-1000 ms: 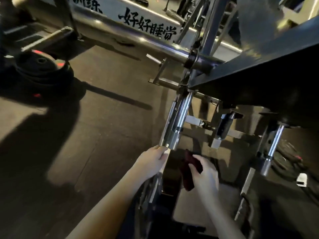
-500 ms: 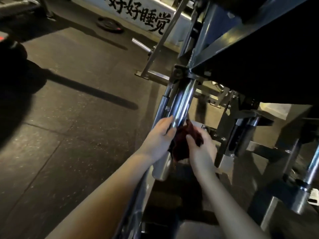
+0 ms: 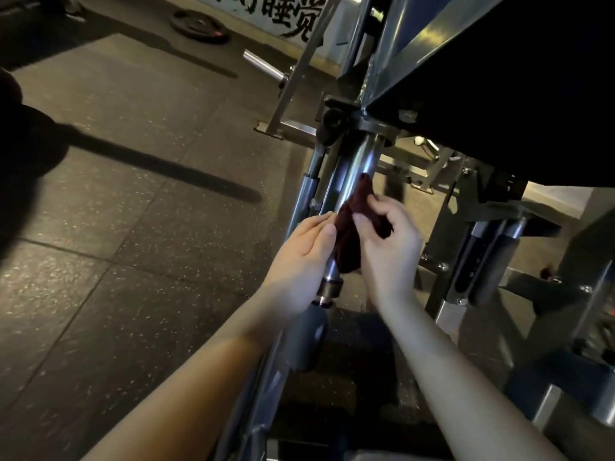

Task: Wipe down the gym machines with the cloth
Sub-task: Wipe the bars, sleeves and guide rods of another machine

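Pinching maroon cloth (image 3: 348, 236) w/ right hand (image 3: 392, 251) against chrome rod (image 3: 361, 164), left hand (image 3: 299, 257) — fingers straight — touching rod.

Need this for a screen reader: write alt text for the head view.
A person's right hand pinches a dark red cloth against a chrome gym-machine rod, while the left hand rests on the rod's other side. A weight plate lies on the floor beyond.

Left hand (image 3: 301, 261) reaches straight-fingered; right hand (image 3: 389, 247) curls in a pinch.
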Tool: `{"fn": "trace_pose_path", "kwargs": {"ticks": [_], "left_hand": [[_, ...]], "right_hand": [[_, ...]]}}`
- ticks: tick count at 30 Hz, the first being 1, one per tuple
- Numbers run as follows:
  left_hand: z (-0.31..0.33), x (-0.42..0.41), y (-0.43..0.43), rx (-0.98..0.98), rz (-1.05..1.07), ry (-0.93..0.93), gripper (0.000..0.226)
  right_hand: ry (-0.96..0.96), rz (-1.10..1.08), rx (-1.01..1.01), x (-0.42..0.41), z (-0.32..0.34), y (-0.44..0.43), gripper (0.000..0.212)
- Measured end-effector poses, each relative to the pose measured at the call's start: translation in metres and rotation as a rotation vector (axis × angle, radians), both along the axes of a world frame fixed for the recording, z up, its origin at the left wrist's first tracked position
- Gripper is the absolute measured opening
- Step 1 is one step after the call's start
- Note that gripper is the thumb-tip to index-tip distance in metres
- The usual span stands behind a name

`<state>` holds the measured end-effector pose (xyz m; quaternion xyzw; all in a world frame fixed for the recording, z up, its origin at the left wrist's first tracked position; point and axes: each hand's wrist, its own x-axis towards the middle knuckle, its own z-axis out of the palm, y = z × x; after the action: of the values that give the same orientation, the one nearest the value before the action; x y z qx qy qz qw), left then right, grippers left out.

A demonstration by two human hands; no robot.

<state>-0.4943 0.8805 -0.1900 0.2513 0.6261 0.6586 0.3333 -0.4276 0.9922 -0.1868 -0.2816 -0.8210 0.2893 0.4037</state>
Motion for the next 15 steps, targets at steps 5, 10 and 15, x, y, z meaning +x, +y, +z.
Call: {"fn": "trace_pose_path", "kwargs": {"ticks": [5, 10, 15], "left_hand": [[-0.002, -0.001, 0.0, -0.025, 0.024, 0.005, 0.04], [-0.003, 0.003, 0.002, -0.01, 0.03, 0.014, 0.041], [-0.007, 0.006, 0.002, 0.031, 0.034, 0.008, 0.039]], "right_hand": [[0.047, 0.065, -0.17, 0.027, -0.026, -0.03, 0.027], [-0.059, 0.091, -0.103, 0.015, -0.008, -0.011, 0.029], [-0.036, 0.056, -0.214, 0.002, 0.0, 0.0, 0.027]]}}
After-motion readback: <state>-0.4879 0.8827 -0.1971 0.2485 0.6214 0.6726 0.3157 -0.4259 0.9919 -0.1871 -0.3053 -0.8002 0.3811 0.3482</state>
